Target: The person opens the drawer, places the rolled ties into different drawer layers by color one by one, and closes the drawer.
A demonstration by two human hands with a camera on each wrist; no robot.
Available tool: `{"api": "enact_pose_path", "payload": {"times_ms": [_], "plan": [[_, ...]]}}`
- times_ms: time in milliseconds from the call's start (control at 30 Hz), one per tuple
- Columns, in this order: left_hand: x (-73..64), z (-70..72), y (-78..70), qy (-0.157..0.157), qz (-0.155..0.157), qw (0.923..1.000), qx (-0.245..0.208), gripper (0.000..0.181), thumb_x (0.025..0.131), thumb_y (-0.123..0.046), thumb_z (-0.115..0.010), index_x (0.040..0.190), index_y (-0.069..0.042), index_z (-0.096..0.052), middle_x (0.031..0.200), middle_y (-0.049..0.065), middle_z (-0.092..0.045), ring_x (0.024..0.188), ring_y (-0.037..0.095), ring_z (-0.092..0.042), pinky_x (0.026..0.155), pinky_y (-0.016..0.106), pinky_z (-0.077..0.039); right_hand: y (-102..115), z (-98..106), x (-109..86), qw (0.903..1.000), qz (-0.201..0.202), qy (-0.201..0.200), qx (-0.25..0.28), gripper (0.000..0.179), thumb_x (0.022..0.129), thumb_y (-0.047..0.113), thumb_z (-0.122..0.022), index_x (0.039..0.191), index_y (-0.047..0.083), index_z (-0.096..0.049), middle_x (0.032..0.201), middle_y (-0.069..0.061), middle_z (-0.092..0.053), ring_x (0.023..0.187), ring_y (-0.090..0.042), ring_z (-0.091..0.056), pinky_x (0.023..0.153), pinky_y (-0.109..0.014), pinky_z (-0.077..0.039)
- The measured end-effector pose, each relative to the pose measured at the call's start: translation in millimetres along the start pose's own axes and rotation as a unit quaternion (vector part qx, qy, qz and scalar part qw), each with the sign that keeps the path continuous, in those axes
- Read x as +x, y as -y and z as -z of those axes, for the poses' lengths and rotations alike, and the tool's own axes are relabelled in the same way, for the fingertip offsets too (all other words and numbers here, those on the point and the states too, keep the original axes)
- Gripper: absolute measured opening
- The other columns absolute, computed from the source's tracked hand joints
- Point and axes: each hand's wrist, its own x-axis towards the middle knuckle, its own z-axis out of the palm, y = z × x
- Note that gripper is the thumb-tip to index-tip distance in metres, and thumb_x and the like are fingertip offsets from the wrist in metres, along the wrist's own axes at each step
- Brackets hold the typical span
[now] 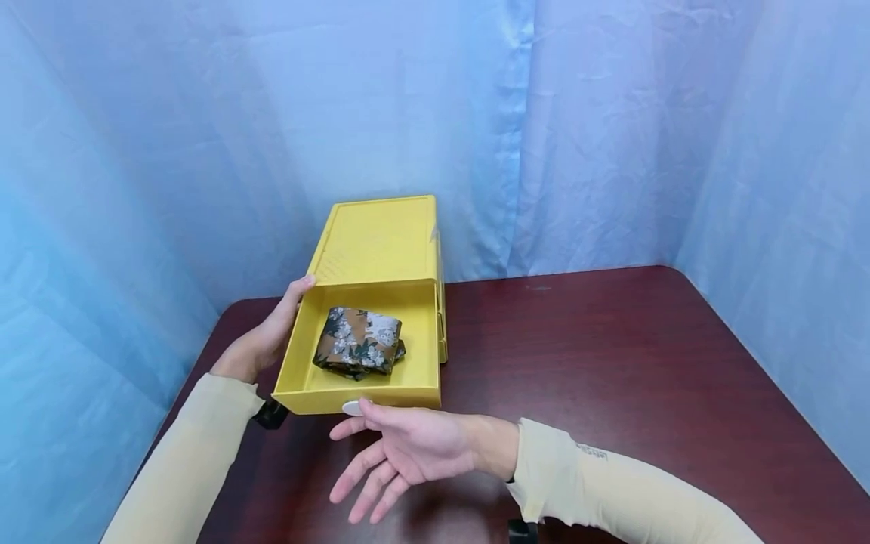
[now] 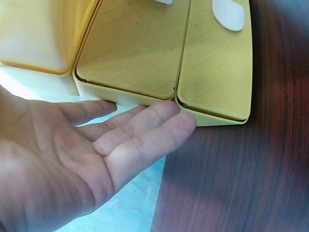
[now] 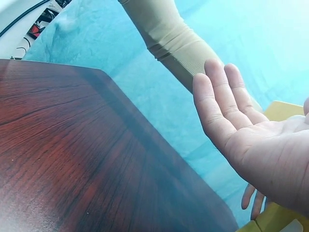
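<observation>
A yellow drawer cabinet [image 1: 381, 242] stands on the table with its top drawer [image 1: 418, 359] pulled out. Inside the drawer lies a folded floral cloth [image 1: 360, 340] in brown, dark green and white. My left hand [image 1: 268, 336] rests against the cabinet's left side; in the left wrist view its fingers [image 2: 149, 140] are extended along the edge by the lower drawers. At the drawer front, the thumb of my right hand [image 1: 421, 446] touches the white knob [image 1: 352, 408]. The other fingers are spread and fairly straight below it, also in the right wrist view.
The dark red wooden table [image 1: 578, 363] extends to the right of the cabinet. Light blue curtains [image 1: 584, 136] hang behind and on both sides. Lower drawer fronts with a white knob [image 2: 229, 14] show in the left wrist view.
</observation>
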Motion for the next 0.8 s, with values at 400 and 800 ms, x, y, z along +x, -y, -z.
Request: {"api": "enact_pose_path", "payload": {"times_ms": [400, 800], "plan": [[6.8, -2.3, -2.3, -0.001, 0.001, 1.0000, 0.004, 0.087, 0.095, -0.078, -0.015, 0.137, -0.006, -0.038, 0.097, 0.014, -0.051, 0.081, 0.022, -0.055, 0.074, 0.037, -0.051, 2.7, 1.7, -1.7, 0.9999, 0.009, -0.002, 0.011, 0.060, 0.106, 0.062, -0.030, 0.149, 0.021, -0.032, 0.136, -0.024, -0.059, 0.102, -0.026, -0.070, 0.096, -0.045, -0.053], [5.0, -2.6, -2.9, 0.001, 0.001, 0.9999, -0.015, 0.078, 0.096, -0.077, -0.015, 0.128, -0.010, -0.040, 0.092, 0.013, -0.053, 0.074, 0.020, -0.056, 0.070, 0.036, -0.052, 6.2, 1.3, 0.2, 0.9997, 0.020, -0.009, 0.006, 0.061, 0.106, 0.062, -0.031, 0.148, 0.019, -0.033, 0.131, -0.024, -0.062, 0.104, -0.030, -0.069, 0.095, -0.047, -0.053]]}}
